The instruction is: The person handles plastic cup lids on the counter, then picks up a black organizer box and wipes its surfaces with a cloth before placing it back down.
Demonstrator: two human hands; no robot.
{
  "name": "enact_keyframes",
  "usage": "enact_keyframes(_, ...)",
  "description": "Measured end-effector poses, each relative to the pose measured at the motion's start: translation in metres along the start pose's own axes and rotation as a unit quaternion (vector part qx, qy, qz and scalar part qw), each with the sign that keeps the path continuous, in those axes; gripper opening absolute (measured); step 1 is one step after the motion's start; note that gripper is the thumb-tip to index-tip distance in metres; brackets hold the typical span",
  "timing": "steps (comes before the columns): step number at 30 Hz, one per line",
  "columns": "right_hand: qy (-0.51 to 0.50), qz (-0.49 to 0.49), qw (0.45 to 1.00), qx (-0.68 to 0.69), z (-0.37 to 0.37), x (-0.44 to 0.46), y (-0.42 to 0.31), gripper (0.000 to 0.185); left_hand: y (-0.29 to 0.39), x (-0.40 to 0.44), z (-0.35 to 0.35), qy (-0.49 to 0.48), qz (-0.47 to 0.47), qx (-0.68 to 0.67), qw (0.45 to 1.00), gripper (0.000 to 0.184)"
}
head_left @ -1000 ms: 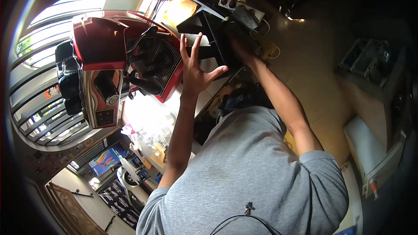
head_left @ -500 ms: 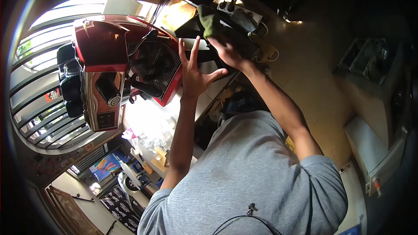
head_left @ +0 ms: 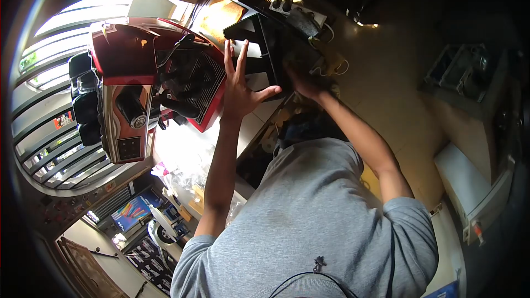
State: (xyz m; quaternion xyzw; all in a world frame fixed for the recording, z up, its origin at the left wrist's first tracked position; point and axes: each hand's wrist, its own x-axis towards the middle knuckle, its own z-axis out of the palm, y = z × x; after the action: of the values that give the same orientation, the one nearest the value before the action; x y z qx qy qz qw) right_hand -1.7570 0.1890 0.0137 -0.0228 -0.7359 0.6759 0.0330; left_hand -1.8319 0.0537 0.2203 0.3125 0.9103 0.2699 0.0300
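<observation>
My left hand [head_left: 238, 88] is spread with its fingers stretched out over a black frame-like holder [head_left: 269, 49]. Light surfaces show between the holder's dark parts, and the fingertips seem to touch or hover by it; which of these, I cannot tell. My right hand [head_left: 307, 84] is low beside the holder's right side, in deep shadow. Its fingers are dark and smeared, so what they hold is hidden. Left of my left hand stands a red espresso machine [head_left: 122, 58] with a slatted drip tray [head_left: 207, 83] and a black-handled portafilter [head_left: 182, 107].
A power strip [head_left: 284, 6] with plugs and cables lies beyond the holder. Clear plastic bags [head_left: 185, 179] rest on the brightly lit counter. A barred window [head_left: 44, 127] is behind the machine. Tiled floor [head_left: 381, 110] and a grey unit [head_left: 469, 116] are at right.
My right hand has moved down and slightly right, into shadow beside the holder. The green cloth it held is out of sight. My left hand stays spread, nearly in place.
</observation>
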Motion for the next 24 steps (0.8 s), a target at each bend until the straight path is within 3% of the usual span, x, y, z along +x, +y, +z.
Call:
enact_keyframes(3,0.020,0.070,0.986,0.152,-0.007,0.046,0.010,0.057,0.002,0.000,-0.002,-0.001,0.000,0.002,1.000,0.129)
enact_keyframes(7,0.131,0.147,0.976,0.090,-0.036,0.093,-0.052,0.062,0.001,0.000,-0.002,0.014,0.002,0.020,1.000,0.130)
enact_keyframes(11,0.172,0.069,0.966,0.180,-0.059,0.107,-0.089,0.060,0.001,-0.001,-0.001,0.023,-0.004,0.026,0.999,0.132)
enact_keyframes(12,0.194,0.056,0.950,0.239,-0.062,0.109,-0.090,0.059,0.001,-0.001,-0.001,0.029,0.003,0.032,0.999,0.132)
enact_keyframes(14,0.272,0.100,0.857,0.426,-0.064,0.120,-0.068,0.055,0.000,-0.001,0.000,0.043,0.014,0.041,0.998,0.132)
enact_keyframes(16,0.218,0.144,0.770,0.582,-0.064,0.112,-0.047,0.058,-0.001,-0.002,0.001,0.049,0.006,0.016,0.999,0.132)
enact_keyframes(19,0.211,0.228,0.850,0.424,-0.030,0.091,0.043,0.068,-0.001,-0.004,0.002,0.051,0.003,0.002,0.999,0.133)
enact_keyframes(21,0.169,0.268,0.935,0.159,-0.017,0.061,0.019,0.074,-0.003,-0.002,0.001,0.053,0.005,0.006,0.999,0.134)
enact_keyframes(22,0.142,0.284,0.948,0.006,-0.014,0.046,-0.005,0.076,-0.002,-0.002,0.001,0.053,0.004,0.011,0.999,0.134)
enact_keyframes(24,0.062,0.207,0.972,0.092,-0.015,0.016,-0.022,0.075,-0.003,-0.004,0.002,0.053,0.004,0.014,0.998,0.135)
